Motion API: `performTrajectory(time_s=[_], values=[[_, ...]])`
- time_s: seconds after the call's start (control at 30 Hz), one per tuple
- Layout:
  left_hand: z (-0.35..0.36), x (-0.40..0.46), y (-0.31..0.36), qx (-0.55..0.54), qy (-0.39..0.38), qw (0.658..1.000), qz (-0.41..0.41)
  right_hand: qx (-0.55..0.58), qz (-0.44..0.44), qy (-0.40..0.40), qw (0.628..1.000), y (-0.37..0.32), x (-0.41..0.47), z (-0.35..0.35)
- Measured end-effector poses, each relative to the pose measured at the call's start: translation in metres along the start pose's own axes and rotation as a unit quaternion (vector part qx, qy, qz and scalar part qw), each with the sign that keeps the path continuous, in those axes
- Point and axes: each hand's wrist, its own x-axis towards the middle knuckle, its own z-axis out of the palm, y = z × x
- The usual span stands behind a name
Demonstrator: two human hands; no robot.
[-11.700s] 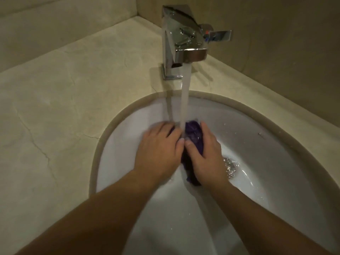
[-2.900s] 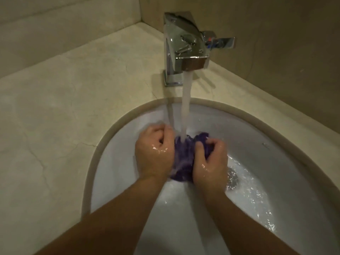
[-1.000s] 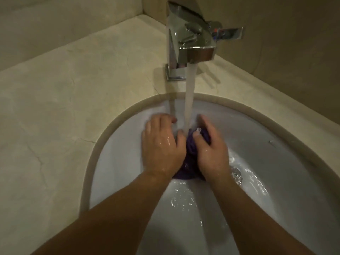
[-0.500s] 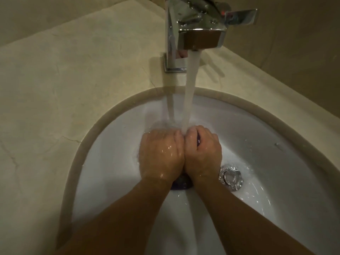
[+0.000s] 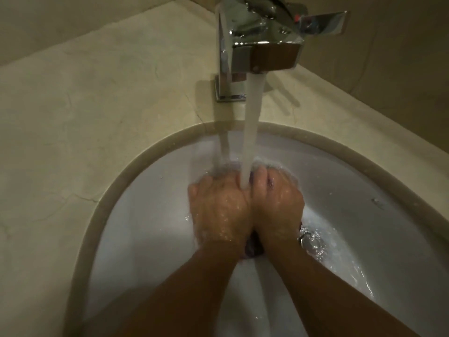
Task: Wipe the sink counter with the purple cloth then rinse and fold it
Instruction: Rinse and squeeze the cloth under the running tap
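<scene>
Nearest, two wet forearms meet over the white oval basin point(image 5: 145, 239). The left hand point(image 5: 220, 210) and right hand point(image 5: 277, 205) have closed together since a second ago, fingers curled round the bunched purple cloth point(image 5: 252, 248) (only a dark tuft shows), likely wringing it. Beyond, the square chrome tap point(image 5: 262, 37) still runs.

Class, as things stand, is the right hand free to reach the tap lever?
Probably not yet: the right hand grips the cloth with the left hand. The path to the lever looks clear.
</scene>
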Motion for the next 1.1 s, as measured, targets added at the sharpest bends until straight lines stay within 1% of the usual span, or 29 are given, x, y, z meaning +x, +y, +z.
performTrajectory(time_s=[0.07, 0.17, 0.23, 0.3, 0.37, 0.47, 0.53, 0.57, 0.6, 0.67, 0.7, 0.77, 0.93, 1.03, 1.1], values=[[0.003, 0.0, 0.0, -0.035, -0.001, 0.999, -0.016, 0.049, 0.003, -0.01, 0.999, -0.007, -0.001, -0.006], [0.001, 0.001, -0.003, -0.071, 0.029, 0.997, 0.0, 0.032, 0.015, -0.064, 0.997, -0.014, 0.001, -0.016], [-0.005, -0.001, -0.007, -0.127, 0.037, 0.991, 0.022, 0.078, 0.093, -0.108, 0.987, -0.017, 0.003, -0.022], [-0.015, 0.001, -0.006, -0.205, 0.033, 0.978, 0.018, 0.127, 0.139, -0.099, 0.977, -0.024, 0.004, -0.033], [-0.036, 0.008, -0.005, -0.25, 0.064, 0.965, 0.034, 0.184, 0.133, -0.078, 0.971, -0.037, 0.01, -0.044], [-0.065, 0.025, -0.007, -0.235, 0.15, 0.954, 0.11, 0.285, 0.102, -0.07, 0.951, -0.056, 0.022, -0.066], [-0.075, 0.032, -0.014, -0.197, 0.199, 0.949, 0.147, 0.338, 0.094, -0.096, 0.931, -0.061, 0.025, -0.079], [-0.076, 0.032, -0.018, -0.172, 0.197, 0.952, 0.161, 0.349, 0.096, -0.112, 0.925, -0.06, 0.023, -0.082], [-0.07, 0.03, -0.023, -0.148, 0.178, 0.958, 0.171, 0.349, 0.114, -0.131, 0.921, -0.055, 0.018, -0.082], [-0.052, 0.019, -0.035, -0.108, 0.128, 0.97, 0.175, 0.337, 0.174, -0.168, 0.91, -0.043, 0.006, -0.075], [-0.042, 0.012, -0.039, -0.101, 0.105, 0.975, 0.167, 0.331, 0.2, -0.172, 0.906, -0.035, -0.002, -0.07], [-0.026, -0.002, -0.039, -0.125, 0.062, 0.98, 0.145, 0.304, 0.218, -0.16, 0.913, -0.021, -0.016, -0.062], [-0.008, -0.014, -0.034, -0.229, -0.012, 0.964, 0.133, 0.236, 0.195, -0.147, 0.941, -0.017, -0.026, -0.045], [-0.006, -0.015, -0.036, -0.222, -0.023, 0.963, 0.15, 0.181, 0.145, -0.13, 0.964, -0.019, -0.026, -0.036], [-0.011, -0.015, -0.033, -0.2, -0.003, 0.967, 0.155, 0.138, 0.111, -0.13, 0.975, -0.016, -0.025, -0.03]])
